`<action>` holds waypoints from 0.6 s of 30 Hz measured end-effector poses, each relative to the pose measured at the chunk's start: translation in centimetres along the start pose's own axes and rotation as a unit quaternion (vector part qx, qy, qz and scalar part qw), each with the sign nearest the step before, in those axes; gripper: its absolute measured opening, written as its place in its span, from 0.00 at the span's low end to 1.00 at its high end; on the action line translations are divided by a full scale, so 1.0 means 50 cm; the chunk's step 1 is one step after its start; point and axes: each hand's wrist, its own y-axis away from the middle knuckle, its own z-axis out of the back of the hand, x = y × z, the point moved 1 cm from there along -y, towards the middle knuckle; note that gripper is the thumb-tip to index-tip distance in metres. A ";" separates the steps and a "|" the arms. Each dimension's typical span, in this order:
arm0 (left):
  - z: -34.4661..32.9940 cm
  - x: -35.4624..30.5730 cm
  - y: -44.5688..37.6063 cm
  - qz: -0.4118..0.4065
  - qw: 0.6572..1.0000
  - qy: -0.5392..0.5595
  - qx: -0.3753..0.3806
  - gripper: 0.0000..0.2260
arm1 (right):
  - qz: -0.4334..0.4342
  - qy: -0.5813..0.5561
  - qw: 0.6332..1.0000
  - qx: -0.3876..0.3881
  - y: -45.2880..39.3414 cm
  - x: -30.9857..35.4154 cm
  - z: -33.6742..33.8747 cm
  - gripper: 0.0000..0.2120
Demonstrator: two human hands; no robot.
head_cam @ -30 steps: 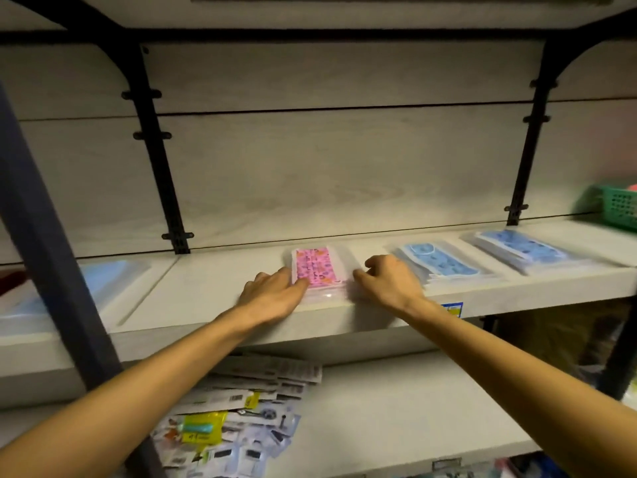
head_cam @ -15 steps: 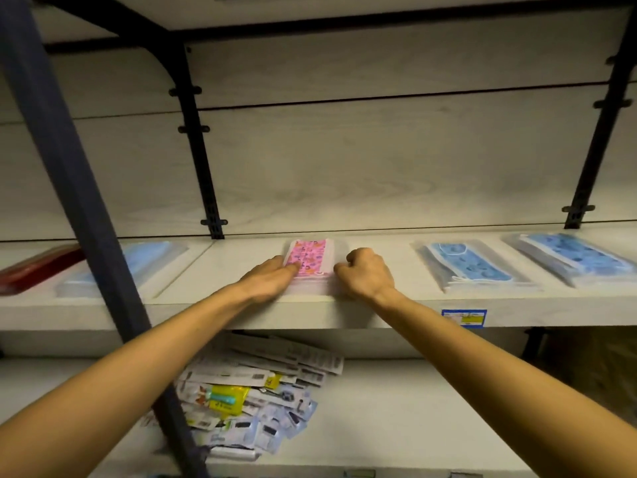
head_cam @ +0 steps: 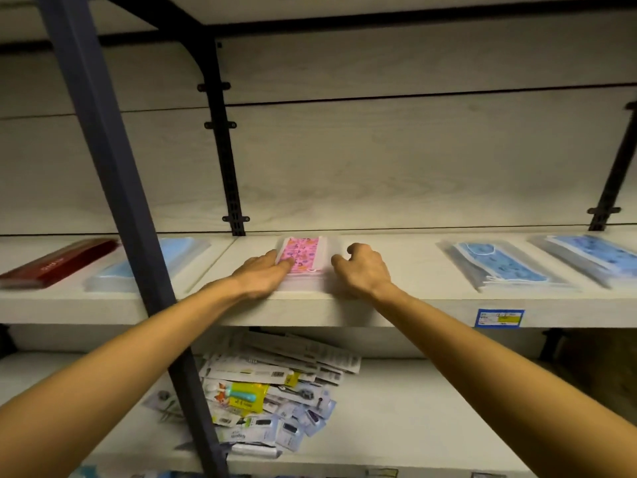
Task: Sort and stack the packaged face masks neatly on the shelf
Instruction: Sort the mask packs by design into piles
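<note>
A stack of pink patterned packaged face masks (head_cam: 305, 251) lies on the white shelf (head_cam: 406, 270), near the middle. My left hand (head_cam: 262, 274) lies flat with straight fingers against the stack's left edge. My right hand (head_cam: 362, 270) sits at the stack's right edge with curled fingers touching the clear wrapping. Two stacks of blue packaged masks (head_cam: 499, 267) (head_cam: 593, 257) lie further right on the same shelf. A light blue mask pack (head_cam: 165, 260) and a dark red pack (head_cam: 58, 263) lie to the left.
A dark blue upright post (head_cam: 113, 188) crosses in front of my left arm. The lower shelf holds a loose pile of small carded packages (head_cam: 272, 391). A blue price label (head_cam: 499, 318) is stuck on the shelf's front edge.
The view has swung left, bringing the red pack and light blue pack into sight. Both hands have stayed at the sides of the pink stack, which sits squarer.
</note>
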 end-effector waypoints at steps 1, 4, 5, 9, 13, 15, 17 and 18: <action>0.004 -0.017 0.004 -0.012 1.000 -0.023 -0.012 0.29 | 0.004 0.003 1.000 -0.006 0.000 -0.009 0.018 0.21; -0.001 -0.104 0.011 -0.074 0.995 -0.049 -0.048 0.28 | 0.017 0.032 0.999 -0.025 0.005 -0.057 0.095 0.23; -0.010 -0.141 0.010 -0.094 0.994 -0.039 -0.044 0.27 | 0.025 0.046 0.998 -0.029 0.008 -0.076 0.125 0.23; -0.079 -0.298 0.005 -0.160 0.986 0.034 0.017 0.30 | 0.041 0.109 0.990 -0.079 0.030 -0.152 0.238 0.22; -0.161 -0.434 -0.001 -0.163 0.985 0.023 0.054 0.32 | -0.029 0.114 0.988 -0.099 0.040 -0.237 0.332 0.22; -0.198 -0.488 -0.002 -0.134 0.987 0.023 0.082 0.32 | -0.076 0.104 0.988 -0.090 0.043 -0.279 0.370 0.23; -0.224 -0.529 -0.002 -0.107 0.989 0.028 0.094 0.31 | -0.115 0.106 0.985 -0.073 0.041 -0.319 0.400 0.22; -0.232 -0.544 -0.004 -0.096 0.991 0.029 0.093 0.30 | -0.134 0.106 0.984 -0.059 0.040 -0.335 0.412 0.22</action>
